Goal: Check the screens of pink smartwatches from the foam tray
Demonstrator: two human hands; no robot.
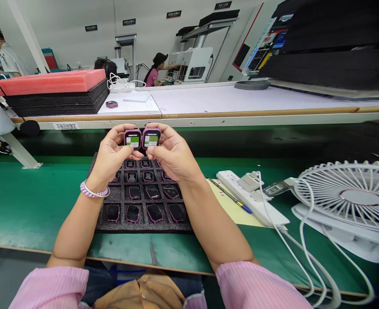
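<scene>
Two purple smartwatch bodies are held up side by side over a foam tray. My left hand is closed on the left smartwatch, its thumb on the lower part of the lit screen. The right smartwatch sits in the closed fingers of my right hand, thumb also at the screen's lower edge. Both screens show green and white blocks. Below lies the dark grey foam tray, with more purple watches in its pockets; the front rows have dark screens, while rows farther back show white text. My forearms cover parts of the tray.
A white power strip, pen and yellow paper lie right of the tray. A white fan with loose cables stands farther right. A raised shelf bears pink foam and another watch. Other people are beyond.
</scene>
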